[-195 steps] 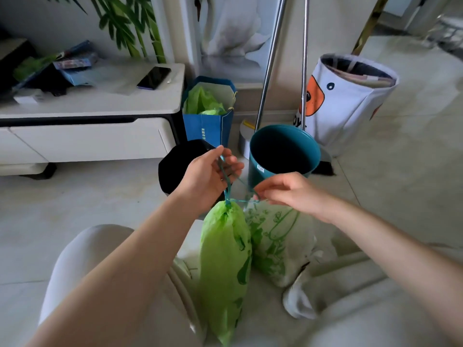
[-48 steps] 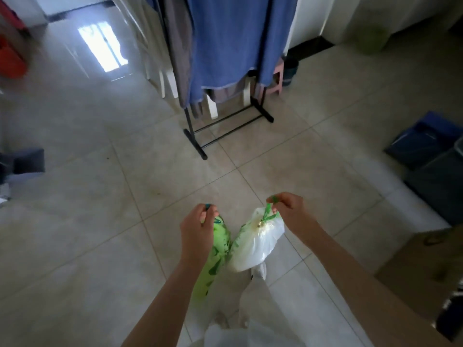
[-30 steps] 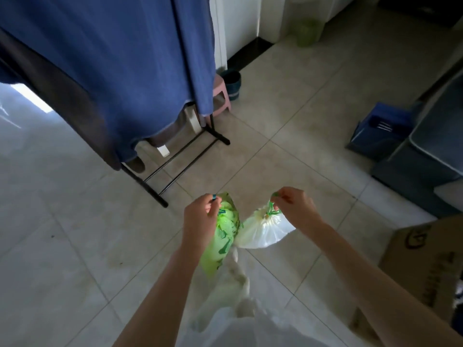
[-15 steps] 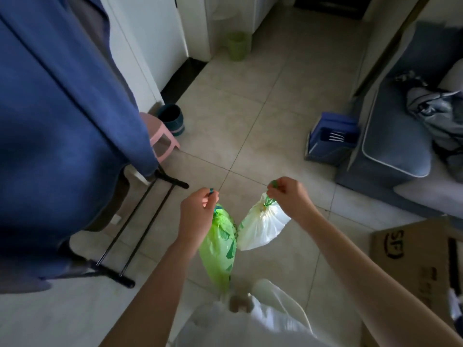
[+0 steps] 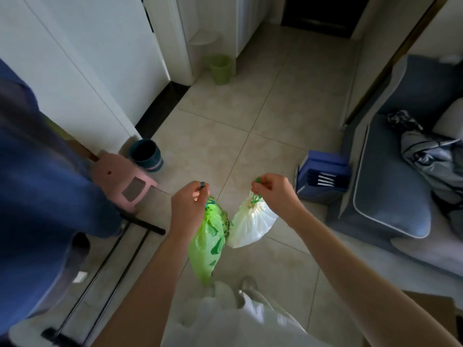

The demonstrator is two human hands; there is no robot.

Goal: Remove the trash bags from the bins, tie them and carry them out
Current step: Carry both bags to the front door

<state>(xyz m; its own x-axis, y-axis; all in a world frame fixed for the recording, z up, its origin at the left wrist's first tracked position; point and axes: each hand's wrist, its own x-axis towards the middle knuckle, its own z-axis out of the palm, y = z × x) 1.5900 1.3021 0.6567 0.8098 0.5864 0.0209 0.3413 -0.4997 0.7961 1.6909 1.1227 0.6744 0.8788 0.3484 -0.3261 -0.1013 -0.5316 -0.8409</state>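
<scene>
Left of the green bag (image 5: 209, 242), a blue cloth (image 5: 42, 196) hangs over a black rack (image 5: 140, 225), with a pink stool (image 5: 124, 181) and a dark teal bin (image 5: 147, 155) beyond it near the white wall; that bin's inside looks dark, and I cannot tell whether it has a liner. The left hand (image 5: 188, 209) has its grip pinched shut on the drawstring loop of the green bag, which hangs in the air above the tiled floor (image 5: 250, 116), long and slack. Just right of the green bag and touching it, the white bag (image 5: 250, 225) dangles from the right hand (image 5: 274, 194), whose grip is closed on that bag's green drawstring above the gathered neck. Both bags look tied and swing loosely, so they are probably light; the film is thin and soft, best held by the cinched strings and not the sides, which could tear or slip. What they contain is hidden. Far beyond the green bag, a pale green bin (image 5: 220, 69) stands by a doorway. Right of the white bag, a blue box (image 5: 323, 176) of flat items leans on a grey sofa (image 5: 390, 196).
</scene>
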